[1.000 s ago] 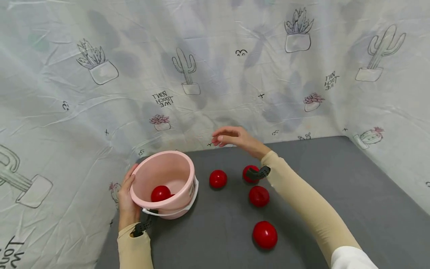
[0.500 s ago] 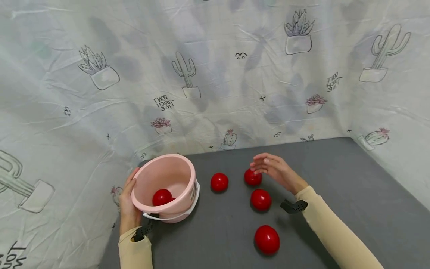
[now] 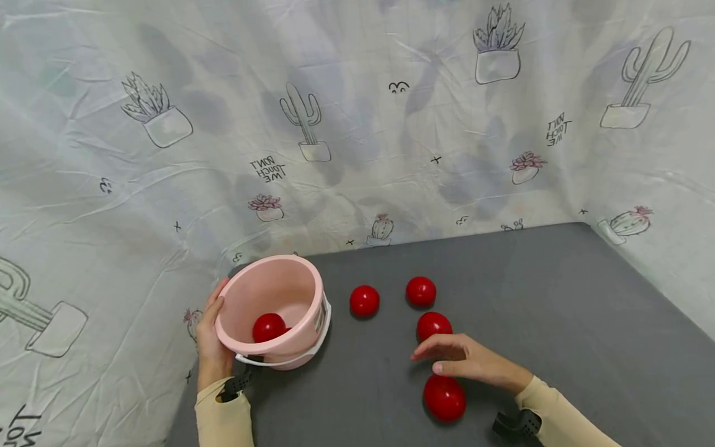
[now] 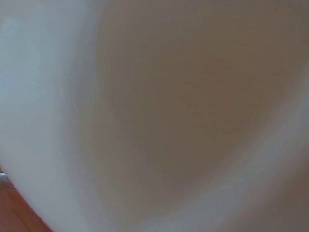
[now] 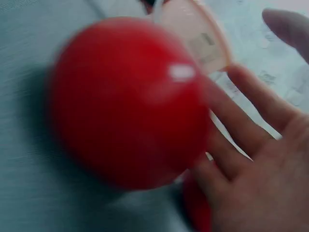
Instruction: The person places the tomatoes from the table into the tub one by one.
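Observation:
A pink bucket [image 3: 274,298] with a white handle tilts toward me at the left of the table. My left hand [image 3: 211,338] grips its left side, fingers along the outer wall near the rim. Inside the bucket lies a glossy red ball [image 3: 269,327], with a bit of another red thing beside it. My right hand [image 3: 475,363] holds nothing, its fingers spread and thumb apart, just above the nearest red ball [image 3: 444,398]. That ball [image 5: 128,104] fills much of the right wrist view, in front of the open palm. Only a blurred pale bucket surface [image 4: 193,96] shows in the left wrist view.
More red balls rest on the grey table [image 3: 536,298]: one close behind my right hand [image 3: 433,325], one farther back [image 3: 421,292], and one right of the bucket [image 3: 364,302]. A cactus-print curtain [image 3: 357,124] encloses the back and sides.
My right hand has come away from the back of the table, moving right and then toward me, over the nearest red ball. The left hand and bucket stay nearly in place.

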{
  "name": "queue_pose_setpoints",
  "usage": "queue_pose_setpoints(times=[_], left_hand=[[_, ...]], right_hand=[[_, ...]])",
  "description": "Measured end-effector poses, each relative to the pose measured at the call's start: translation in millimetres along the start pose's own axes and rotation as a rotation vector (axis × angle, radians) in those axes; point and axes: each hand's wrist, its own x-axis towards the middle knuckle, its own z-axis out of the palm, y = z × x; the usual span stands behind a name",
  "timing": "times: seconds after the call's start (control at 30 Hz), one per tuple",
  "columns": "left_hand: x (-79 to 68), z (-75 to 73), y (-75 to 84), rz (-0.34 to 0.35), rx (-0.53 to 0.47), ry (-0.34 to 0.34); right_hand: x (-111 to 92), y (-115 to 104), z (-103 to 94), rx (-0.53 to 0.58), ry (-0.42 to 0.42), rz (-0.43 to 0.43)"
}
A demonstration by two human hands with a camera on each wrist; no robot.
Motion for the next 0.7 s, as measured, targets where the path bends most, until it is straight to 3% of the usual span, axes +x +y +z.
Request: queue_pose_setpoints(times=[0.17, 0.37, 0.53, 0.7], left_hand=[[0.6, -1.1, 0.3, 0.000, -0.020, -0.014], [0.9, -0.2, -1.4, 0.003, -0.023, -0.016], [1.0, -0.6, -1.7, 0.001, -0.020, -0.028], [2.2, -0.8, -0.4, 0.009, -0.020, -0.023]], right_hand=[[-13.5, 16.7, 21.3, -0.211, 0.193, 0.058], [-19.6, 28.0, 35.2, -0.263, 0.389, 0.144], [-23.7, 32.2, 35.3, -0.308, 0.365, 0.183], [-25.1, 35.9, 34.8, -0.352, 0.277, 0.104]])
